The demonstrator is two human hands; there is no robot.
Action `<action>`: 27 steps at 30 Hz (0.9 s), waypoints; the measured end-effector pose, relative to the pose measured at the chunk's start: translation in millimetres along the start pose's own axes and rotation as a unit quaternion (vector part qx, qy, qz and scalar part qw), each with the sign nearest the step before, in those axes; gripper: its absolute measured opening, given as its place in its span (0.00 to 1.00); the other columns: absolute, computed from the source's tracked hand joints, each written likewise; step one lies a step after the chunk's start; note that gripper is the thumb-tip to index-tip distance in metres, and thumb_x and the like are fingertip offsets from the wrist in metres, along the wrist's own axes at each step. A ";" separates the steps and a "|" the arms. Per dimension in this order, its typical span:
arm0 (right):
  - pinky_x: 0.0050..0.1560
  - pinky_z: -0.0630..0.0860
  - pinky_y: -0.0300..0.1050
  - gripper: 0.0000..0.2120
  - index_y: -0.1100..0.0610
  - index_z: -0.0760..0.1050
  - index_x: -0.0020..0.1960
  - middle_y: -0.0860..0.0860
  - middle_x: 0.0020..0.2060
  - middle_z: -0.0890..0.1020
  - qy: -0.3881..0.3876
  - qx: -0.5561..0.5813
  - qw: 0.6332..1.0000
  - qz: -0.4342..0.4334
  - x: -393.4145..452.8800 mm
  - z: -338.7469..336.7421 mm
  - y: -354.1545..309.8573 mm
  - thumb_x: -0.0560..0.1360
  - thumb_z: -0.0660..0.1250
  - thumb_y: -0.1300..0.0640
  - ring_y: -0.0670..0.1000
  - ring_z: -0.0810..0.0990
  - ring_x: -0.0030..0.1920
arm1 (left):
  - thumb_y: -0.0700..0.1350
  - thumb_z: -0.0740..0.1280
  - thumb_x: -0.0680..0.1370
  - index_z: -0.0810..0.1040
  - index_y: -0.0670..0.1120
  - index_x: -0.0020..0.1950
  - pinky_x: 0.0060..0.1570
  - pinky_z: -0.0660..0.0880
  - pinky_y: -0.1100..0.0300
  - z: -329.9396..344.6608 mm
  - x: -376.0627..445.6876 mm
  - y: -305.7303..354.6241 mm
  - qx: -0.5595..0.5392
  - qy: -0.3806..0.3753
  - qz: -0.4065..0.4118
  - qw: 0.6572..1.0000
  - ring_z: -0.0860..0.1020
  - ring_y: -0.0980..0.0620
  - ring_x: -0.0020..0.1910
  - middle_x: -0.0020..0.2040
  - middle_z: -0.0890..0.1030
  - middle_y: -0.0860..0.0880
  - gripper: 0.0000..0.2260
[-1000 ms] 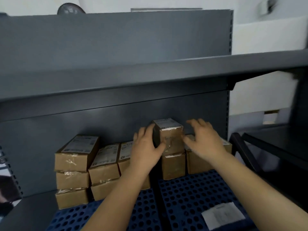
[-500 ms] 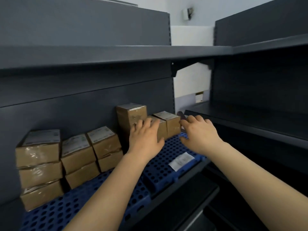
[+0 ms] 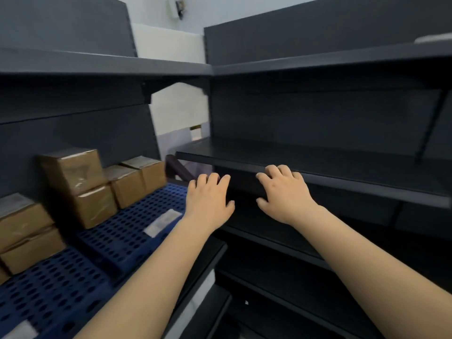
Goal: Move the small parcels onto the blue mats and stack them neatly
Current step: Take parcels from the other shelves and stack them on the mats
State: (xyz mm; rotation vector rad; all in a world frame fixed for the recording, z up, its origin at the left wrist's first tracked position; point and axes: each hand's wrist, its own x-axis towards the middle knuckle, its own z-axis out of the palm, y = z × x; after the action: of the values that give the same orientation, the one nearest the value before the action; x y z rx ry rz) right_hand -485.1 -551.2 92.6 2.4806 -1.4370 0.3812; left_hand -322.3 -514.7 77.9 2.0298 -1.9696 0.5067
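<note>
1. Both hands are raised with palms down and hold nothing. The left hand (image 3: 209, 200) has its fingers loosely spread, and so does the right hand (image 3: 283, 194).
2. Half a second ago the hands were close to the parcels. The view has since swung to the right, and both hands now hang in front of a dark empty shelf (image 3: 318, 165) in the unit on the right.
3. The right hand's fingers are near that shelf's front edge; whether they touch it cannot be told.
4. The brown cardboard parcels are now at the left of the picture, on the blue mats (image 3: 127, 231), which are plastic and full of holes.
5. A stack of two parcels (image 3: 80, 187) stands against the grey back panel. To its right, two single parcels (image 3: 139, 177) sit side by side.
6. More stacked parcels (image 3: 24, 231) are cut off by the left edge.
7. A white paper label (image 3: 162, 222) lies flat on the mat, near the left wrist.
</note>
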 end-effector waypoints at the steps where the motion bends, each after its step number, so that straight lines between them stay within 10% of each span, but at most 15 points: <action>1: 0.66 0.64 0.52 0.27 0.53 0.60 0.72 0.53 0.71 0.64 -0.004 -0.003 1.000 0.015 -11.5 0.9 15.7 0.76 0.59 0.45 0.57 0.62 0.70 | 0.56 0.61 0.77 0.59 0.50 0.73 0.65 0.63 0.50 5.2 3.1 19.9 -0.011 -0.005 0.017 1.000 0.65 0.45 0.67 0.68 0.67 0.48 0.27; 27: 0.66 0.66 0.52 0.28 0.52 0.60 0.73 0.52 0.68 0.68 -0.153 -0.012 0.864 0.480 -349.5 36.9 396.2 0.76 0.61 0.46 0.56 0.66 0.68 | 0.56 0.59 0.78 0.55 0.51 0.75 0.64 0.67 0.53 132.1 4.7 522.7 -0.156 -0.182 0.381 0.893 0.66 0.47 0.68 0.71 0.65 0.49 0.28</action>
State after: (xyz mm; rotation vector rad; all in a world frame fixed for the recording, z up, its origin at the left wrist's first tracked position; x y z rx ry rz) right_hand -994.5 -473.2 -29.8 1.6447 -2.7227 0.1184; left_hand -835.6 -596.7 -65.6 1.1559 -2.8370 -0.0809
